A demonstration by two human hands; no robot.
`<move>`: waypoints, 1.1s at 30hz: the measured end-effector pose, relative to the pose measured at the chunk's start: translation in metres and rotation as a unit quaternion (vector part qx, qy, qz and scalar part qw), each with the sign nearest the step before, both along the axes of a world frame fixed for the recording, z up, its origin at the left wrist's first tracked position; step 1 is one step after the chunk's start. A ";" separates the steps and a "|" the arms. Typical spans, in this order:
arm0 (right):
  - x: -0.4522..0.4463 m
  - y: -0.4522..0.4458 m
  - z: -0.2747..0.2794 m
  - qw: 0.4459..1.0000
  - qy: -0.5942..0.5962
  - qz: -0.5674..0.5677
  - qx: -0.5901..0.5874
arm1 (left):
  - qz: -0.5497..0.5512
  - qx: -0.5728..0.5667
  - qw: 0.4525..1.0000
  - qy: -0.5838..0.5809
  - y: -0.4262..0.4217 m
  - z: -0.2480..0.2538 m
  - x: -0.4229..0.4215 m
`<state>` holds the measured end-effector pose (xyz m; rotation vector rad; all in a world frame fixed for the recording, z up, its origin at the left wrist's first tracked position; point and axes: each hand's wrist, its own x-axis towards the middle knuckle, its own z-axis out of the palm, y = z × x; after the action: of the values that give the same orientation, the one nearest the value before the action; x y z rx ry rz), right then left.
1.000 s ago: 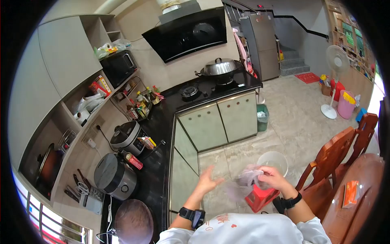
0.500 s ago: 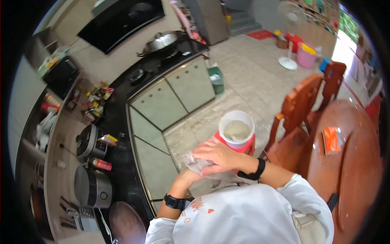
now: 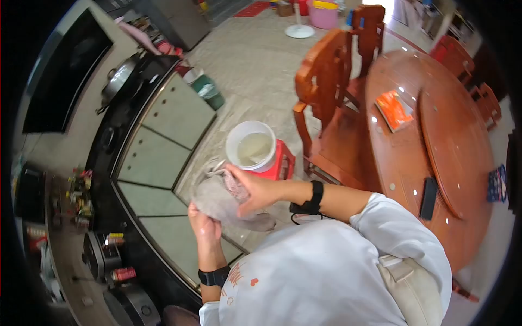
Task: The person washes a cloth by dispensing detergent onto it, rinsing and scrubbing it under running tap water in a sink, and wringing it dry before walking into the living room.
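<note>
A grey cloth (image 3: 216, 196), bunched and hanging in loose folds, is stretched between my two hands. My left hand (image 3: 205, 225) pinches its lower left edge. From the right, my right hand (image 3: 254, 190) grips the cloth, thumb and fingers closed about a patterned pinkish part. Just beyond the cloth, a white bucket (image 3: 232, 142) holds cloudy water with something pale lying in it. The bucket stands on a red stool (image 3: 284, 161), close past my right hand's fingers. Both wrists wear black bands.
To the right is a round wooden table (image 3: 391, 163) bearing an orange packet (image 3: 392, 110) and a black phone-like object (image 3: 428, 198). A wooden chair (image 3: 326, 103) stands beside it. Along the left runs a black counter (image 3: 133, 217) with cookers. A green bin (image 3: 208, 92) sits at its far end.
The cloth is spread out more and raised, with my hands farther apart. My view has turned right, so the bucket and counter appear farther left.
</note>
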<state>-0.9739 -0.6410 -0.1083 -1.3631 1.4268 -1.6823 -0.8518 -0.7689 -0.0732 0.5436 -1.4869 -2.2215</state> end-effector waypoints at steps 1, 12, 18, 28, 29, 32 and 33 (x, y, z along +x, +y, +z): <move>0.000 0.002 0.001 1.000 -0.004 -0.018 0.005 | 0.003 0.064 0.996 0.054 0.007 0.007 -0.008; -0.049 0.055 -0.031 0.970 0.069 -0.196 0.125 | -0.222 -0.138 0.953 -0.155 0.004 -0.035 -0.033; -0.134 0.101 0.020 0.923 -0.042 -0.382 -0.011 | -0.053 -0.120 0.949 -0.286 -0.034 -0.037 0.009; -0.264 0.082 0.074 0.692 0.409 -0.565 0.184 | -0.039 -0.211 0.912 -0.349 -0.075 -0.094 0.073; -0.270 0.075 0.063 0.674 0.412 -0.546 0.280 | -0.048 -0.252 0.890 -0.378 -0.081 -0.097 0.076; -0.269 0.057 0.046 0.601 0.463 -0.548 0.353 | -0.040 -0.292 0.865 -0.407 -0.106 -0.108 0.083; -0.273 0.061 0.040 0.599 0.466 -0.559 0.334 | -0.036 -0.292 0.862 -0.412 -0.115 -0.113 0.085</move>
<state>-1.2472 -0.5803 -0.0681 -0.7904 3.5659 -0.4303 -0.7665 -0.8840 -0.1861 1.3243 -2.4881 -1.4526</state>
